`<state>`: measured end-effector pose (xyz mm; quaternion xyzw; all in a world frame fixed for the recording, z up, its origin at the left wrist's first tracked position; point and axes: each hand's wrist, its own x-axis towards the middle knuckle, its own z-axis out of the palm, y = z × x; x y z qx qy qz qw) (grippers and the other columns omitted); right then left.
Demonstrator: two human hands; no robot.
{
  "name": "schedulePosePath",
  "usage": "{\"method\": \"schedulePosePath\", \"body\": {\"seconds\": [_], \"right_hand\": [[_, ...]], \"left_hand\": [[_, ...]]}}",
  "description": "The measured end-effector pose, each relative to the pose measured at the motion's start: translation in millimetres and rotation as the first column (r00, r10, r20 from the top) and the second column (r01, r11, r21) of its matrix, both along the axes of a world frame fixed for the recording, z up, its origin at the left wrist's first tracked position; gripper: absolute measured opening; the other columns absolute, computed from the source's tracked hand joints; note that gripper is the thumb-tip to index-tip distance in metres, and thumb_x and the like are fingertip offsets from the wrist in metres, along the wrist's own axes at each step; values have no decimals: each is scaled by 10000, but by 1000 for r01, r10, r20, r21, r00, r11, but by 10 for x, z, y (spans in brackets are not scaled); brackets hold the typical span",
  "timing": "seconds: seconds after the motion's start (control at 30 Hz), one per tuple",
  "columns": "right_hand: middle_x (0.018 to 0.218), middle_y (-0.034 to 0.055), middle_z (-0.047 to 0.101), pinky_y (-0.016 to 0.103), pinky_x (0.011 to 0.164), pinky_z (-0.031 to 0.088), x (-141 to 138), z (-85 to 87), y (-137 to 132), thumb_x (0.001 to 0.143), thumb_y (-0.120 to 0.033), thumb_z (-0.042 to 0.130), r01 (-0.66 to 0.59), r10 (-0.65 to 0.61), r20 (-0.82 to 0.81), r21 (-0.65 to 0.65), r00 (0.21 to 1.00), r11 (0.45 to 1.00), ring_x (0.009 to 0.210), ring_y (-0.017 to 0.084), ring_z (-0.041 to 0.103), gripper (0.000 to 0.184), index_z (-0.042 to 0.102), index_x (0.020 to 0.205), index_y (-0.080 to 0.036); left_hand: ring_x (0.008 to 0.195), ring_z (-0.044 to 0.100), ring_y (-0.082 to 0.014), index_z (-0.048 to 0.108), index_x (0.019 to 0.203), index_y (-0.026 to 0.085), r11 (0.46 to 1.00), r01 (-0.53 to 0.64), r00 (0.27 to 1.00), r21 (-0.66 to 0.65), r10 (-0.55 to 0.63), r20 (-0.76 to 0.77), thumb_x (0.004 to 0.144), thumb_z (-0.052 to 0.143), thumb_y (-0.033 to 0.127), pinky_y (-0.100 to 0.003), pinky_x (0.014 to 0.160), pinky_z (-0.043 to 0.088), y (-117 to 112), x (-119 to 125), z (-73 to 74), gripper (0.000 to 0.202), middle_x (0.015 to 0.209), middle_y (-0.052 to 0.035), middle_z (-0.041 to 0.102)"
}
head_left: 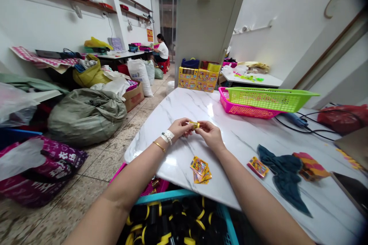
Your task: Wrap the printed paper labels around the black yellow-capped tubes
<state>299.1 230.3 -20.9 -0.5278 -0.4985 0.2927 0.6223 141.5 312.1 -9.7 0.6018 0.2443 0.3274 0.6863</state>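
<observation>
My left hand point(181, 127) and my right hand point(211, 134) meet above the white marbled table. Between their fingertips they pinch a small yellow printed piece point(194, 124), with a pale strip along its edge; whether it is a label or a wrapped roll is unclear. Both hands are closed on it from opposite sides. Below them on the table lies a loose fan of yellow printed cards point(201, 169). Under the table edge, a blue basket point(231, 226) holds many black cylinders with yellow rims point(165, 220).
At the right are a red-edged card stack point(258, 167), a dark blue cloth point(283, 174) and an orange striped bundle point(310, 166). Nested green point(267, 99) and pink baskets point(244, 109) stand behind, beside yellow boxes point(198, 78). A person point(162, 50) sits far back.
</observation>
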Motion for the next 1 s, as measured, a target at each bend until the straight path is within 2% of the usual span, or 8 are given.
{"method": "schedulePosePath", "body": {"seconds": [0.1,0.23,0.43,0.53,0.63,0.73,0.87,1.0], "right_hand": [[877,70,765,380,720,628,18,-8,0,744,-441,748,-25,26,45,-16,999,1000,710,212,744,404,710,1046,-175],[954,63,767,360,814,599,14,14,-37,697,-362,791,-25,23,151,16,988,1000,817,209,732,383,755,1047,-211],[868,55,769,360,805,577,-67,10,-75,717,-326,760,24,-26,196,14,980,1000,768,206,713,341,768,1037,-210],[772,46,761,339,736,577,-149,38,-93,755,-362,727,9,-7,176,-7,984,1000,691,196,707,282,766,974,-189],[753,37,752,313,716,569,-210,76,-98,733,-387,754,-13,14,135,-13,991,1000,681,182,696,252,752,888,-187],[735,27,740,310,675,579,-210,73,-66,725,-454,751,-4,5,45,-29,999,1000,640,171,684,326,728,903,-181],[726,38,728,323,624,601,-158,31,9,731,-550,715,-7,-1,-85,-88,996,996,592,168,675,381,704,787,-173],[767,67,741,346,623,620,-137,28,45,760,-612,664,-81,52,-187,-148,981,986,614,181,702,462,712,863,-164]], "left_hand": [[563,619,-104,630,993,123,1000,17,1000,-9,-17,0,624,869,455,-187,485,416,5,9,2,551,711,-39,679],[596,627,-108,665,944,105,998,54,998,-19,-55,-29,620,859,471,-207,526,445,12,-27,24,526,753,-58,692],[587,614,-97,660,911,131,996,9,995,83,-1,-95,665,834,448,-191,528,433,-32,-9,30,437,682,-13,684],[474,559,-87,608,809,142,992,-50,987,114,66,-145,684,815,484,-184,458,389,-51,45,22,418,564,15,635],[386,490,-73,549,737,158,987,-113,977,113,131,-166,727,750,575,-178,403,339,-50,79,15,463,478,43,565],[384,496,-73,569,786,159,989,-121,976,89,135,-173,784,662,634,-180,389,343,-42,80,13,484,527,27,597],[383,490,-59,596,817,156,989,-129,970,67,140,-198,752,742,557,-174,380,347,-37,74,15,432,598,22,629],[370,480,-56,578,796,163,984,-170,960,56,178,-217,787,708,551,-171,366,330,-24,86,12,409,594,33,609]]}}
